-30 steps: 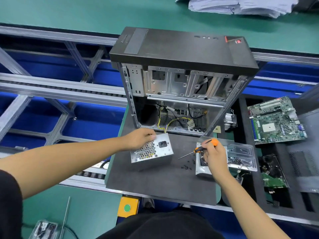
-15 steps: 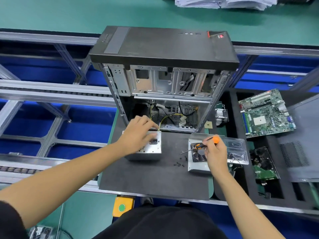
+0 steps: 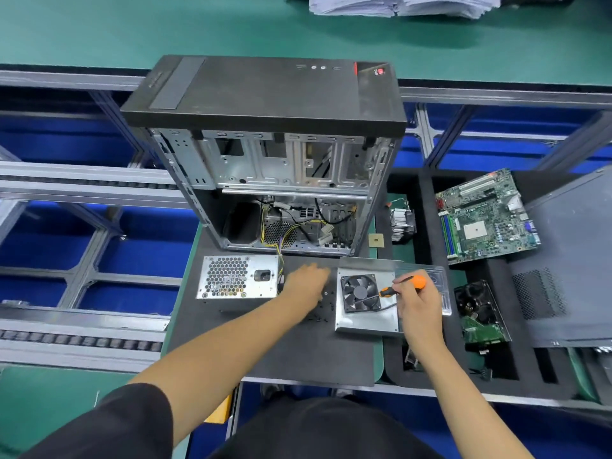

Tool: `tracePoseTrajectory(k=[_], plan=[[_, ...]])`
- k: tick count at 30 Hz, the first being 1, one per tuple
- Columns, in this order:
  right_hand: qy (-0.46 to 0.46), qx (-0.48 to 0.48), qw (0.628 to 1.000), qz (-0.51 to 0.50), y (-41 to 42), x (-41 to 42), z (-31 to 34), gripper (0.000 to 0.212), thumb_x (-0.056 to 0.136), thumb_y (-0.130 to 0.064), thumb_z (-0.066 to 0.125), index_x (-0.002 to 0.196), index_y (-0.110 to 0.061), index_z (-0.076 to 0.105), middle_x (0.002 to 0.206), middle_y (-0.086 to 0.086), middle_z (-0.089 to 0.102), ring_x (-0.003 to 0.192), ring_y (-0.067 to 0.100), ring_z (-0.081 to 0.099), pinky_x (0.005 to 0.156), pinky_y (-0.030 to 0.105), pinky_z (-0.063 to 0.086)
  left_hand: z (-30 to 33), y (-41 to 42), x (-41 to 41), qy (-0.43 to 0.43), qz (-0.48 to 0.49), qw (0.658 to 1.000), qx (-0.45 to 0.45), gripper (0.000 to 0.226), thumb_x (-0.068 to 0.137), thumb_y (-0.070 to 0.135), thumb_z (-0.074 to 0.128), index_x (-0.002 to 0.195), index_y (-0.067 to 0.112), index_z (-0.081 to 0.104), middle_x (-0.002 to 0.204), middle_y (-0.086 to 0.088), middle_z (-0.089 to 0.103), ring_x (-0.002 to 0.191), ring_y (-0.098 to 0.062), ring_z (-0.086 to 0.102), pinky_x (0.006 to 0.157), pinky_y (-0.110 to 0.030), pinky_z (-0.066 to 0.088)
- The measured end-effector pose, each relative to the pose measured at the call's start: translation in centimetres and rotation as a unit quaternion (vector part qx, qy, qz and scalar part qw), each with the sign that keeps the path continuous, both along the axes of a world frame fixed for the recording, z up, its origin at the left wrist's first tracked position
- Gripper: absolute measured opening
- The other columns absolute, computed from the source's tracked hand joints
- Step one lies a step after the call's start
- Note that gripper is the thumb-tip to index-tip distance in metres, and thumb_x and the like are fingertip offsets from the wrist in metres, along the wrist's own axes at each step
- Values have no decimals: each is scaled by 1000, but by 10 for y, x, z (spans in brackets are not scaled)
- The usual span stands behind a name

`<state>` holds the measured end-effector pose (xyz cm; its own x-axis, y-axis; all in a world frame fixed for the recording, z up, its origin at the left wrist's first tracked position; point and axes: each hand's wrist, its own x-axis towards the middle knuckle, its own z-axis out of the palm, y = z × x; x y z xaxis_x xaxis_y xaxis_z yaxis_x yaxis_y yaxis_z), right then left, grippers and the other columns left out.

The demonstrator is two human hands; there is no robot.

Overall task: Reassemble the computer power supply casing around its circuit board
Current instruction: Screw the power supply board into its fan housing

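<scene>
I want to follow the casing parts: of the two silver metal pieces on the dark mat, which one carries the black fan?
The flat silver cover plate beside the right hand; the silver box with honeycomb grille has none.

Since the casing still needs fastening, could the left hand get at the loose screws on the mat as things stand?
Probably yes: the left hand hovers right by the screws on the mat, with nothing over them. Whether it already touches one cannot be told.
</scene>
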<state>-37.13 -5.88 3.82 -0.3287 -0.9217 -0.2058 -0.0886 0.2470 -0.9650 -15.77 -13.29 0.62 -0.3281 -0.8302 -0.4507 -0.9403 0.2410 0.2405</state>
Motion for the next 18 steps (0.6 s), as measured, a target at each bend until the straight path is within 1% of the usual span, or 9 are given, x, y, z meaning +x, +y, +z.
tracePoseTrajectory(k=[2, 4, 7, 9, 12, 14, 18], plan=[[0, 5, 1000, 6, 0, -5, -3, 11, 76, -30, 60, 73, -21, 54, 55, -12, 47, 54, 20, 35, 57, 34, 29, -10, -1, -1, 69, 54, 996, 26, 27, 89, 5, 70, 113, 15, 61, 117, -4, 56, 108, -26, 61, 85, -35, 47], [-4, 12, 1000, 9, 0, -8, -5, 9, 77, -27, 59, 73, -20, 55, 56, -10, 46, 55, 20, 35, 58, 34, 29, -19, -1, 0, 109, 85, 990, 34, 22, 89, 5, 69, 107, 17, 62, 110, 0, 54, 100, -22, 65, 80, -32, 46], [-2, 17, 1000, 9, 0, -12, -7, 8, 78, -25, 59, 72, -22, 55, 56, -7, 45, 56, 21, 35, 58, 37, 30, -28, 0, -1, 135, 100, 985, 42, 23, 85, 10, 77, 103, 18, 64, 108, 0, 55, 100, -19, 61, 88, -37, 49], [5, 17, 1000, 8, 0, -15, -8, 7, 78, -25, 59, 72, -22, 56, 56, -5, 48, 57, 23, 38, 59, 39, 33, -31, 1, -2, 125, 76, 989, 25, 21, 85, 19, 79, 102, 19, 66, 107, -1, 55, 106, -20, 55, 85, -37, 48], [8, 17, 1000, 16, -1, -16, -9, 8, 80, -23, 59, 73, -23, 56, 56, -4, 47, 56, 22, 38, 57, 41, 33, -33, 3, -7, 100, 41, 994, -5, 18, 91, 31, 73, 103, 19, 66, 109, -4, 56, 111, -24, 51, 84, -38, 45], [7, 12, 1000, 21, -1, -17, -10, 9, 82, -20, 58, 74, -23, 56, 54, -5, 47, 53, 21, 36, 54, 38, 33, -35, 4, -10, 85, 24, 996, -18, 20, 94, 33, 69, 105, 18, 65, 111, -6, 56, 113, -26, 50, 86, -40, 45], [-6, 6, 999, 32, -3, -13, -9, 11, 87, -13, 57, 77, -17, 55, 52, -4, 45, 48, 19, 31, 47, 31, 28, -36, 4, -12, 68, 8, 997, -37, 16, 99, 29, 64, 106, 16, 62, 112, -4, 57, 114, -24, 51, 92, -42, 45]])
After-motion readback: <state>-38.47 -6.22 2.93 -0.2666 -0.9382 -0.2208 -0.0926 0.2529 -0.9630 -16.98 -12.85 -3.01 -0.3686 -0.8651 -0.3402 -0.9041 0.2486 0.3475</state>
